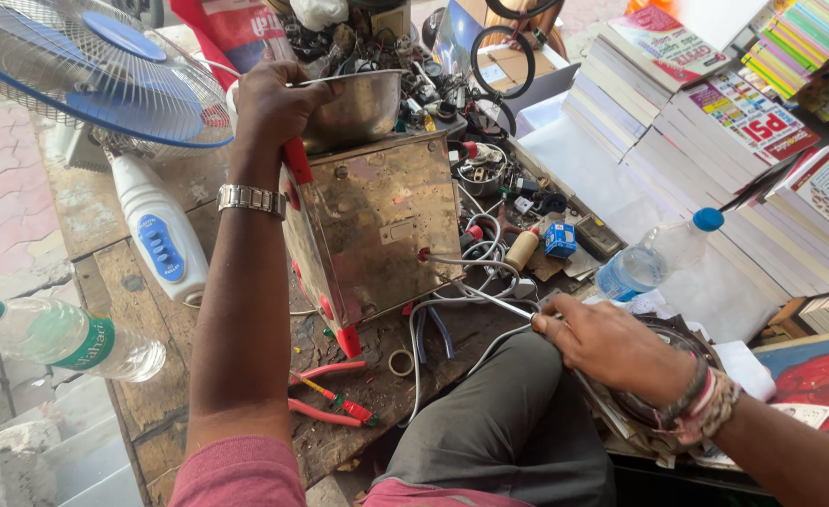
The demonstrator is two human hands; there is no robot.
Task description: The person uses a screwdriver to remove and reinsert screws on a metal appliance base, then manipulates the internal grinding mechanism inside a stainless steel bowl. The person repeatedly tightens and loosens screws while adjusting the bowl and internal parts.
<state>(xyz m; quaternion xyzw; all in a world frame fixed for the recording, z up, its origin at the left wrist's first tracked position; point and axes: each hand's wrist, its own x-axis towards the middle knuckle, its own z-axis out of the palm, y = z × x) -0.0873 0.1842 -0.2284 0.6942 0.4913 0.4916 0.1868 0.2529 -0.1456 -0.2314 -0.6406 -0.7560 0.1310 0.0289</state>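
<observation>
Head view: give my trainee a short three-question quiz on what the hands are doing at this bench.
1. True or false: the left hand grips the top corner of the tilted metal box.
2. What does the right hand hold? A) white cable B) pliers C) bottle
3. Which red-handled tool lies on the workbench beside the left forearm?

Key: 1 true; 2 A; 3 the pliers.

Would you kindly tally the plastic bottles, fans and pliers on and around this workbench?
Plastic bottles: 2, green-capped and blue-capped
Fans: 1, blue-bladed table fan
Pliers: 1, red-handled
Total: 4
</observation>
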